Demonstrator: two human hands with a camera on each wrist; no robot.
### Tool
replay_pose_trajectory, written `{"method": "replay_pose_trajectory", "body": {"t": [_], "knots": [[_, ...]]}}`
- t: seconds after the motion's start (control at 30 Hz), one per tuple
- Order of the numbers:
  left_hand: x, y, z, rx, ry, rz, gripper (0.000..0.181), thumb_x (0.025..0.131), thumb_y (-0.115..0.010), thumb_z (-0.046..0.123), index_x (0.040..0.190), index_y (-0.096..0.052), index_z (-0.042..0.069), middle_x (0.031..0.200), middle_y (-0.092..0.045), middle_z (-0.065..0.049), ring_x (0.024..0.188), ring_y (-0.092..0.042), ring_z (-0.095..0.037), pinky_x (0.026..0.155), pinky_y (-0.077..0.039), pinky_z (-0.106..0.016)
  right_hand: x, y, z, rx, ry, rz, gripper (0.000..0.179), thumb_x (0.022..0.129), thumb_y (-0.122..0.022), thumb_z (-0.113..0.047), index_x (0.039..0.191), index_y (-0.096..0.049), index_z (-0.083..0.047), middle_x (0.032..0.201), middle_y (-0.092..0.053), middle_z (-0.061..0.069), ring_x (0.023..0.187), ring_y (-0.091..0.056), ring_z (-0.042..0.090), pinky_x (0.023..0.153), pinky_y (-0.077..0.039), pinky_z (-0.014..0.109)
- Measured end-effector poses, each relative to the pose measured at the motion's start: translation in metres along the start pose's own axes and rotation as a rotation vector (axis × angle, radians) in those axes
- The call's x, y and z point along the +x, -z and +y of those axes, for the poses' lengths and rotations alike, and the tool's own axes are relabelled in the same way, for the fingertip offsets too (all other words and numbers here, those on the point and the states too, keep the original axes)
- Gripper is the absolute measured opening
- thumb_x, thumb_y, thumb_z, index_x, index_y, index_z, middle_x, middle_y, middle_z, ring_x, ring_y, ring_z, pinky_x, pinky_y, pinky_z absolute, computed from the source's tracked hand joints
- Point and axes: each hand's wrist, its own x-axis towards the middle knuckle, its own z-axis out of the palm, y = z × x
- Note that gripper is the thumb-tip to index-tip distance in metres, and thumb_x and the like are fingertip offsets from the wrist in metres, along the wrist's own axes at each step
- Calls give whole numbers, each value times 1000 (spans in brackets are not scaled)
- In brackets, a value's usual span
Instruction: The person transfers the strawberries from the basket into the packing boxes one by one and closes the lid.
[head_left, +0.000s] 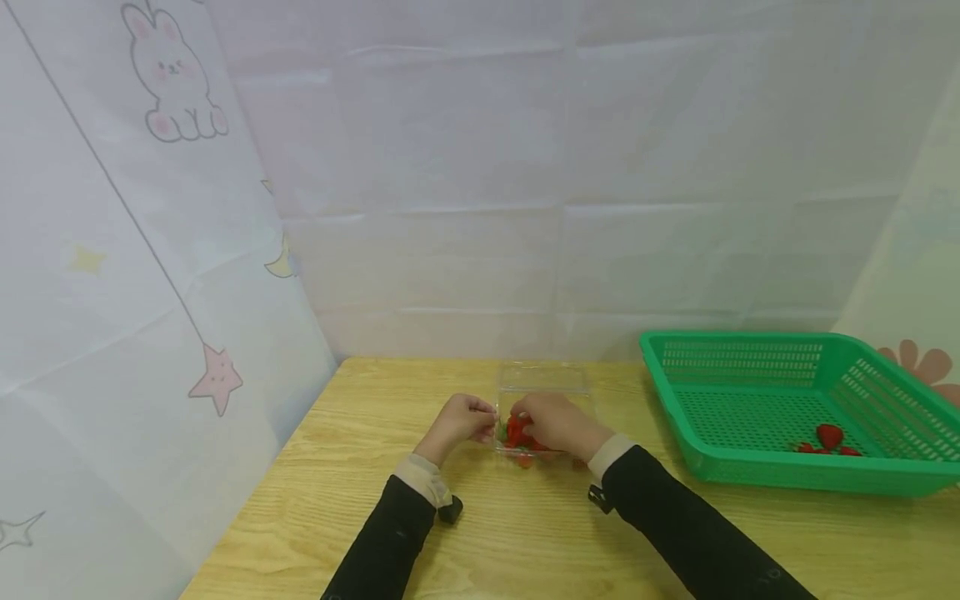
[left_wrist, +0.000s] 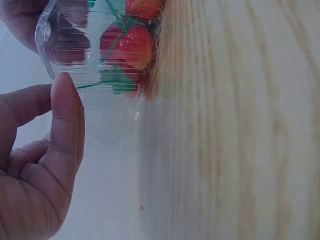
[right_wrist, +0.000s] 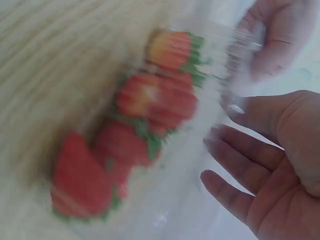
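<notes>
A clear plastic box [head_left: 546,379] with its lid raised stands on the table in the head view. Red strawberries [right_wrist: 82,182] with green leaves lie inside, plainly seen through its wall in the right wrist view. At the box's left side, my left hand [head_left: 459,421] pinches the rim between thumb and fingers. My right hand [head_left: 558,423] is over the box's opening. Its fingers [right_wrist: 240,155] are loosely bent and spread, and I see nothing between them and the thumb. The head view partly hides the strawberries behind this hand.
To the right stands a green slotted plastic basket [head_left: 750,472], with several strawberries [head_left: 829,436] near its front wall. Both stand on a light wooden table [head_left: 360,408]. A pale printed sheet [head_left: 450,167] hangs behind the table and along the left.
</notes>
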Motion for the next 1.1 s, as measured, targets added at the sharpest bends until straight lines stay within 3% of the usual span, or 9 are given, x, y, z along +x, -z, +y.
{"method": "replay_pose_trajectory", "body": {"t": [0.2, 0.47, 0.87, 1.1], "knots": [[-1, 1, 1, 7, -11, -3, 11, 94, -62, 3, 97, -67, -7, 74, -66, -11, 62, -65, -16, 61, -59, -31, -27, 29, 3, -52, 6, 75, 28, 86, -73, -2, 114, -68, -1, 113, -66, 12, 107, -61, 32, 91, -51, 46], [4, 1, -1, 24, -10, 9, 14, 94, -64, 4, 101, -67, -8, 75, -66, -12, 61, -65, -15, 61, -59, -32, -72, 59, 26, -95, -2, 161, 29, 85, -73, -1, 113, -66, 1, 112, -65, 16, 105, -60, 38, 86, -52, 48], [-1, -3, 0, 17, 3, 17, 15, 93, -65, 4, 102, -66, -9, 74, -66, -12, 60, -64, -14, 61, -60, -33, -144, 98, 84, -100, -173, 252, 34, 89, -69, -6, 120, -63, 7, 119, -60, 29, 110, -54, 49, 84, -49, 58], [0, -2, -1, 29, 2, 17, 15, 94, -64, 5, 101, -66, -8, 76, -66, -12, 62, -64, -14, 62, -60, -33, -182, 114, 131, -116, -300, 257, 39, 90, -69, -13, 120, -61, 10, 118, -55, 37, 100, -55, 54, 69, -51, 57]]}}
